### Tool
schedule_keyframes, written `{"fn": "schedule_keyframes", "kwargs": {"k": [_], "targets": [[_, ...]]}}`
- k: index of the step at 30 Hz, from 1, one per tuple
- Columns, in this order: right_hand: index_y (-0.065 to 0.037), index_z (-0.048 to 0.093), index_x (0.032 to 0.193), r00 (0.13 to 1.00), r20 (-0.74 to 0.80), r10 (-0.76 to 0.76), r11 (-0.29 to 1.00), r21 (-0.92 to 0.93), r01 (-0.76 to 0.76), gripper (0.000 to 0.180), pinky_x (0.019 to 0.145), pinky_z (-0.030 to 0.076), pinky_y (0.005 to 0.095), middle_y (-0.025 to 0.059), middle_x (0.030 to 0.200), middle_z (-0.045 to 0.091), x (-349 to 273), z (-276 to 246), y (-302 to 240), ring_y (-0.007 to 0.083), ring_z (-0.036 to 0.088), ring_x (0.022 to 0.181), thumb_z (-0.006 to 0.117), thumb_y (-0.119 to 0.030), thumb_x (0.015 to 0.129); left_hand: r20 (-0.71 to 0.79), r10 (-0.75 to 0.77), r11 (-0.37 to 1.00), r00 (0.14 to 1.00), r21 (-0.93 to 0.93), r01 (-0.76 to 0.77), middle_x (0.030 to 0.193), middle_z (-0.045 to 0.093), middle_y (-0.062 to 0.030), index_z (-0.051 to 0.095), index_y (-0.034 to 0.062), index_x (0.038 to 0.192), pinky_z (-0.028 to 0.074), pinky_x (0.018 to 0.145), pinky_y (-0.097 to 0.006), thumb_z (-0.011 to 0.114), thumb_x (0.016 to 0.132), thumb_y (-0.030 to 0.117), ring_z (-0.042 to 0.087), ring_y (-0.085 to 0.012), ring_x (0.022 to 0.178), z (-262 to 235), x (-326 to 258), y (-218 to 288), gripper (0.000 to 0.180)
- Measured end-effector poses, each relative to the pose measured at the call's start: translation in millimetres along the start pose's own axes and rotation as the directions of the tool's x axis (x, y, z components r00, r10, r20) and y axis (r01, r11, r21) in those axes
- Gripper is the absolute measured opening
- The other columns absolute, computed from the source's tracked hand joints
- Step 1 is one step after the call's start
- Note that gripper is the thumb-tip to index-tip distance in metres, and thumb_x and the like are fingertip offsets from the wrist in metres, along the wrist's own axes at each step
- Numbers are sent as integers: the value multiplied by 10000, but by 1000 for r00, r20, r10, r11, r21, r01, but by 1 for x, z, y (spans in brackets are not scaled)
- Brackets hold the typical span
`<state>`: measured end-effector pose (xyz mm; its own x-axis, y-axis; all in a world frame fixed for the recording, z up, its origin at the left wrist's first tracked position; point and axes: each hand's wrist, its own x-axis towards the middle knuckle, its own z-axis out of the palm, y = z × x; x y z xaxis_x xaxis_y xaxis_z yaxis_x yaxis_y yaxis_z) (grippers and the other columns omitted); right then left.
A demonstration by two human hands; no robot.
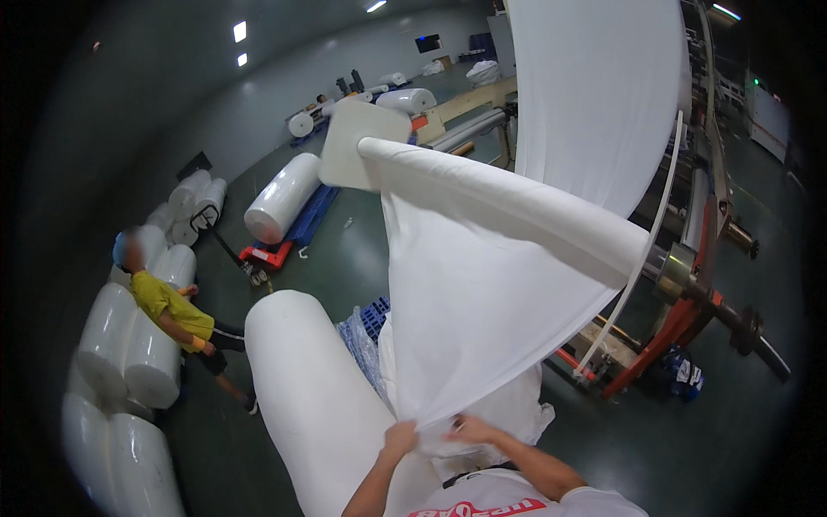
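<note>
A sheet of thin white fabric hangs from a white roll mounted on a shaft and narrows to a gathered corner near my body. My left hand is closed on that corner, pinching the cloth. Just right of it, my right hand is beside the fabric's lower edge, its fingers bent and smeared by motion, so their hold is unclear. A large white roll stretches along my left side. Beneath the sheet, more white material lies in loose folds.
White end plates flank the mounted roll. A machine frame with a metal shaft stands right; a wide white web rises behind. At left, a person in a yellow shirt walks beside stacked wrapped rolls, near a red pallet jack.
</note>
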<state>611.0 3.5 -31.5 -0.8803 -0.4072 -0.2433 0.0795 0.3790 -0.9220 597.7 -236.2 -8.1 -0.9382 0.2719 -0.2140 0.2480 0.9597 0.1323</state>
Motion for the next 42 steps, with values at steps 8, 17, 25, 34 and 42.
{"fn": "schedule_keyframes", "kwargs": {"k": [8, 17, 25, 34, 42], "targets": [[66, 542, 1147, 506, -808, 303, 801, 503, 323, 429, 883, 439, 343, 167, 1145, 592, 11, -139, -25, 277, 562, 1034, 653, -223, 849, 355, -283, 950, 891, -20, 310, 1234, 506, -248, 471, -31, 1218, 432, 945, -436, 684, 756, 373, 505, -374, 1144, -1, -87, -68, 650], [-14, 559, 1164, 830, -336, -446, 894, -114, 434, 419, 924, 435, 412, 184, 1040, 633, 33, 77, 11, 329, 587, 1002, 569, -321, 880, -152, 307, 932, 939, -152, -330, 1116, 577, -178, 585, 34, 991, 455, 871, -431, 712, 725, 313, 532, -338, 1075, -124, 33, 159, 406], [25, 586, 1079, 722, -657, 215, 902, 416, 110, 473, 750, 498, 324, 117, 1003, 629, 13, -90, 54, 193, 600, 854, 717, -329, 796, 205, -121, 993, 971, 8, 122, 1025, 626, -217, 609, 64, 1051, 493, 814, -465, 561, 784, 225, 612, -354, 965, 19, -24, -48, 315], [58, 568, 1104, 741, -669, 59, 980, 181, 85, 376, 896, 428, 417, 219, 1094, 620, 46, -25, -13, 376, 575, 1033, 528, -261, 910, -352, 15, 869, 936, -458, -187, 1262, 480, -244, 432, -34, 1270, 372, 1009, -433, 730, 731, 428, 445, -385, 1196, -39, -11, 18, 770], [6, 579, 1084, 921, 330, -206, 896, -315, 313, 441, 780, 487, 420, 168, 983, 649, 2, 33, -40, 291, 626, 891, 632, -352, 832, -94, 146, 989, 985, 36, -143, 863, 641, -139, 606, 62, 837, 484, 694, -469, 626, 671, 149, 618, -323, 831, -49, 31, 56, 188]]}}
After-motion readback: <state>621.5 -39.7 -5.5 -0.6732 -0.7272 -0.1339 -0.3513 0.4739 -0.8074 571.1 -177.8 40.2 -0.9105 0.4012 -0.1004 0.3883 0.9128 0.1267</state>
